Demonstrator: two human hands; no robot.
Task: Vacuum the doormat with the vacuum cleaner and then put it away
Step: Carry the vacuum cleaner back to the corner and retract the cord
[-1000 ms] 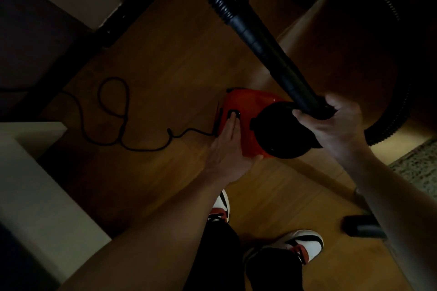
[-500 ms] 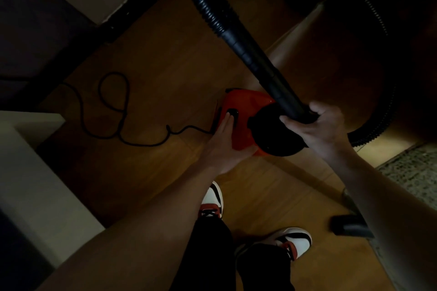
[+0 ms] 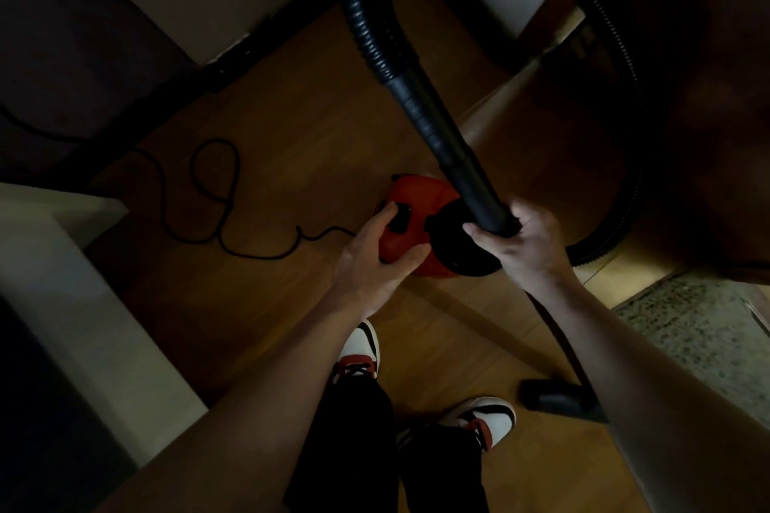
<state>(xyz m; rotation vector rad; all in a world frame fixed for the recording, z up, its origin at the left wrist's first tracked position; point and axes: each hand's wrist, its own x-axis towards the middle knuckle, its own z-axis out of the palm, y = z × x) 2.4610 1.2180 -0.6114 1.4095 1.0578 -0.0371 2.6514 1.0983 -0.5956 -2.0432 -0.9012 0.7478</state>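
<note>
1. Now, your left hand (image 3: 377, 258) wraps the red vacuum cleaner (image 3: 421, 200), thumb on its near side and a fingertip at the black switch (image 3: 400, 219). Your right hand (image 3: 525, 246) grips the hose (image 3: 437, 125) where it joins the vacuum cleaner's black front.
2. The vacuum cleaner sits on the wooden floor (image 3: 291, 129). The speckled patch (image 3: 700, 329) to its right may be the doormat; the dim light makes it hard to tell.
3. The power cord (image 3: 216, 196) loops loosely left of the vacuum cleaner, so lifting or dragging it could snag.
4. Pulling the hose sideways could tip the vacuum cleaner or drag the nozzle (image 3: 554, 396) lying nearer you, to its right.
</note>
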